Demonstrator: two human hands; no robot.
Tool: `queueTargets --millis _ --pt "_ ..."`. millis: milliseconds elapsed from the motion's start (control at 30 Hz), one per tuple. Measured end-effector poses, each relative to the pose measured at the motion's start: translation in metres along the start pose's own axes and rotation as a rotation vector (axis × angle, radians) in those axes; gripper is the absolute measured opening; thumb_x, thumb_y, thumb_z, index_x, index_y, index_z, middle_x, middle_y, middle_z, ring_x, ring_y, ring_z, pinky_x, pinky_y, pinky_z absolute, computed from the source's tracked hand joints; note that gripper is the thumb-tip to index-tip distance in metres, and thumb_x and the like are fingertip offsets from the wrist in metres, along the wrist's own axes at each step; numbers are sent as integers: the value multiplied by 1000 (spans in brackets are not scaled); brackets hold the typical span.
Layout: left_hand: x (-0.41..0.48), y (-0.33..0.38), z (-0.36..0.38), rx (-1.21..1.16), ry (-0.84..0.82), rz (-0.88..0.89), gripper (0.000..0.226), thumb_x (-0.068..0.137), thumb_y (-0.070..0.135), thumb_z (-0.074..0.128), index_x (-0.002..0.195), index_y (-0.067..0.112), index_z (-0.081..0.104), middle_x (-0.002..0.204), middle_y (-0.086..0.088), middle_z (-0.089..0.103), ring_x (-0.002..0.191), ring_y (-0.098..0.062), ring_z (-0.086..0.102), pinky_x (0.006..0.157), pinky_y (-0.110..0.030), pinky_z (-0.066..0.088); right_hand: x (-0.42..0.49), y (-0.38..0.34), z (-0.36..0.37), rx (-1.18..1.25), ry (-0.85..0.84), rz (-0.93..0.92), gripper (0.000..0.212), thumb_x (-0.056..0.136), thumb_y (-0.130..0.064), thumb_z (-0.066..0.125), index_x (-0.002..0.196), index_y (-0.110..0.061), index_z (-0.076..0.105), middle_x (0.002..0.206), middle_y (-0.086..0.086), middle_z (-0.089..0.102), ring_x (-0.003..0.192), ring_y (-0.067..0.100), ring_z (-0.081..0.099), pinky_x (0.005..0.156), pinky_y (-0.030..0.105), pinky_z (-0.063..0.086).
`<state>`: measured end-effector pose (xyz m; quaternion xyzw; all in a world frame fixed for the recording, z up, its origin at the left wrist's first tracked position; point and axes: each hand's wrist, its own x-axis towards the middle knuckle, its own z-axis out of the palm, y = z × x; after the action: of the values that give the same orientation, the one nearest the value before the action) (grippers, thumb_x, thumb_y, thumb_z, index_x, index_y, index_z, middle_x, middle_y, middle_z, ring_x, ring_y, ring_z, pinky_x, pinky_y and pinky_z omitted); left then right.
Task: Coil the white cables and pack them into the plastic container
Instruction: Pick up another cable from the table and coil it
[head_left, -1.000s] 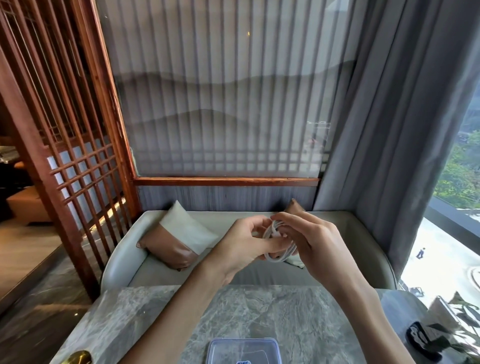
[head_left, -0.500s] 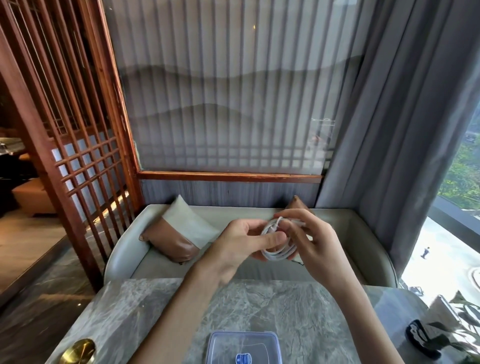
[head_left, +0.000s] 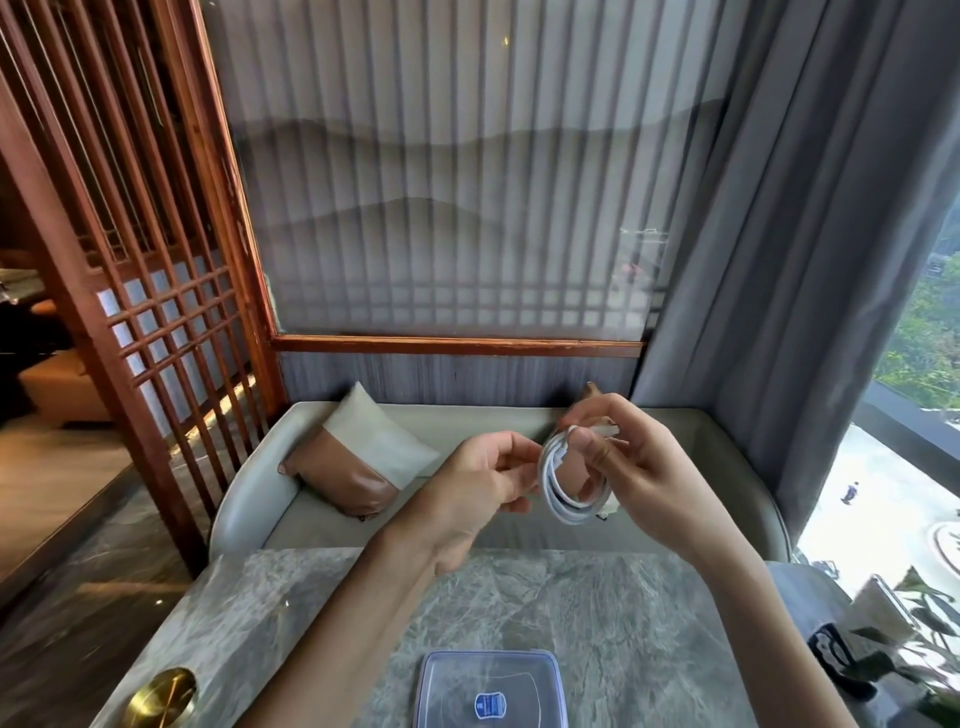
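Your desk (head_left: 597, 613) is grey veined marble. The plastic container (head_left: 431, 675) sits on it at the near edge, and a brass disc (head_left: 161, 696) is set into the top well to the container's left. Beyond the container stands a pale sofa (head_left: 249, 499) with a tan-and-cream cushion (head_left: 358, 467). Behind that are a wooden lattice screen (head_left: 156, 312) and a grey curtain (head_left: 779, 260).

The container carries a small blue label (head_left: 490, 705), but its writing is too small to read. Its clear top is on, and what lies inside cannot be made out.

You hold the white cable (head_left: 558, 499), wound in a tight coil, in the air above and beyond the container. Your right hand (head_left: 639, 483) grips it with the thumb hooked over the loops and the fingers curled at its plug end. Your left hand (head_left: 478, 493), fingers curled, pinches the coil's left edge.
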<state>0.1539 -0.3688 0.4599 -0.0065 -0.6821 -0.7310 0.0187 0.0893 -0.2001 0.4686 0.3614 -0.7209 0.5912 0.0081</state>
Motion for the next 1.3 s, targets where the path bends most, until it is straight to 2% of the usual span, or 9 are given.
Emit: queueTargets --millis 133,400,567,700,767,833,967,1067,1300 --pt "-3 1 1 351 137 148 8 95 8 57 94 11 65 74 12 63 65 7 55 66 -13 45 0 -1 -2 -143 -6 -11 6 98 -23 60 94 -27 62 83 22 65 64 29 55 64 48 50" --pt "-20 -6 8 672 385 365 10 93 4 58 87 11 56 83 4 57 78 1 51 70 -6 39 0 2 -1 -87 97 -27 4 92 -19 67 88 -19 68 80 8 70 70 16 69 65 25 58" --pt "-31 -33 46 491 480 384 10 95 13 58 88 12 51 87 2 57 82 -10 53 74 -17 41 1 14 16 0 419 -44 9 90 -7 68 86 -14 66 74 7 63 53 3 54 52 21 46" --pt "-26 -17 34 56 207 146 32 89 44 49 87 12 53 75 4 55 74 -14 52 72 -29 44 -8 14 19 -156 459 -126 15 93 -16 66 87 -28 61 75 -8 65 61 7 59 54 25 47" --pt "-21 -8 30 150 152 165 37 92 56 44 96 20 53 68 15 55 68 -9 53 67 -25 47 -11 7 21 -231 458 -199 11 92 -22 64 88 -31 59 80 -11 67 63 11 62 51 26 50" --pt "-16 -6 42 347 253 304 22 99 48 41 107 30 51 68 20 59 63 -2 54 64 -24 46 -11 2 23 -303 493 -217 7 92 -25 65 91 -30 59 86 -14 68 64 13 65 50 32 54" --pt "-12 -12 75 498 558 532 27 104 21 32 120 29 51 112 16 67 102 1 63 80 -16 49 -10 -4 32 -302 605 -159 8 91 -21 67 93 -26 60 73 -10 70 62 8 67 54 30 52" --pt "-8 -10 83 434 546 566 31 102 18 32 127 24 50 120 8 66 108 -2 62 85 -20 51 -10 -9 32 -215 685 -119 11 92 -19 66 93 -27 58 75 -8 73 63 7 69 57 24 50" --pt "2 3 65 649 498 690 29 76 4 50 99 21 48 82 7 60 71 -14 56 63 -28 46 -14 -14 8 338 563 71 10 98 -22 60 95 -14 57 81 18 74 67 26 72 55 36 57"
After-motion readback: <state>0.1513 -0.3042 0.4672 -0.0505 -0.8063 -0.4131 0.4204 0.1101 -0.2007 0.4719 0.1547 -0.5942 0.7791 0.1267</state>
